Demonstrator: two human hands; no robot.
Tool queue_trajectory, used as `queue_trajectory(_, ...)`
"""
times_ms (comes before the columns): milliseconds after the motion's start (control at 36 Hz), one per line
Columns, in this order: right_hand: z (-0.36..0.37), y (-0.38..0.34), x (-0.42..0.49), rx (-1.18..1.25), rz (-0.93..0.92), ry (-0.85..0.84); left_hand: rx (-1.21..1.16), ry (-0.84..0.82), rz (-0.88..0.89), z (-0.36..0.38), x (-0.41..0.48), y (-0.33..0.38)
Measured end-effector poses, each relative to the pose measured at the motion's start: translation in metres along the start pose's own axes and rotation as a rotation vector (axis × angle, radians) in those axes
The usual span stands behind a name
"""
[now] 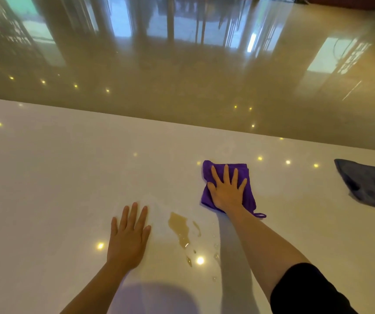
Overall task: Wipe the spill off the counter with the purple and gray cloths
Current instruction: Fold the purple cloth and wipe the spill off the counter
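The bench (68, 177) is glossy white, the spill (178, 227) pale amber-brown — one cloth (227, 175) vivid purple, the other cloth (370, 186) dark gray, the sleeve (306, 291) black.

Glossy counter (68, 177), soft purple cloth (250, 200)

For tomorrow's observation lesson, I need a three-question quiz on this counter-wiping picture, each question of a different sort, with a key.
1. True or false: the right hand lies flat on the folded purple cloth.
2. Where is the brownish liquid spill on the glossy white counter?
A. under the purple cloth
B. between the two hands, uncovered
C. beside the crumpled gray cloth
3. Fill in: the left hand rests with fingers spread on the bare ____.

Key: 1 true; 2 B; 3 counter.
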State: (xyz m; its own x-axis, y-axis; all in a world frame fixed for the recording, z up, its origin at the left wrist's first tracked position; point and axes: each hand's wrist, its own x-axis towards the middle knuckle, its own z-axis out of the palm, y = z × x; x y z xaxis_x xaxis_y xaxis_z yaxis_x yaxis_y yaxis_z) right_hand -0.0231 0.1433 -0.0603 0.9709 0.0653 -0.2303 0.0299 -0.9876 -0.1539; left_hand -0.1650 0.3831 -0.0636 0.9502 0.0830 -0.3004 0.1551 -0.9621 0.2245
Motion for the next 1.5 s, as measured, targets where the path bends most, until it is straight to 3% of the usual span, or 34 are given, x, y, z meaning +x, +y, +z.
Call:
queue_trajectory(278, -0.005, 0.002, 0.015, -0.014, -0.101, -0.087, 0.040, 0.005, -0.006, 0.000, 0.001, -0.001)
queue_trajectory(778, 0.023, -0.058, -0.047, -0.030, -0.518, -0.225, 0.006, 0.014, 0.016, 0.004, 0.001, -0.004)
queue_trajectory(1500, 0.048, -0.047, -0.139, -0.062, -0.554, -0.099, 0.005, 0.052, 0.043, 0.006, -0.001, -0.006)
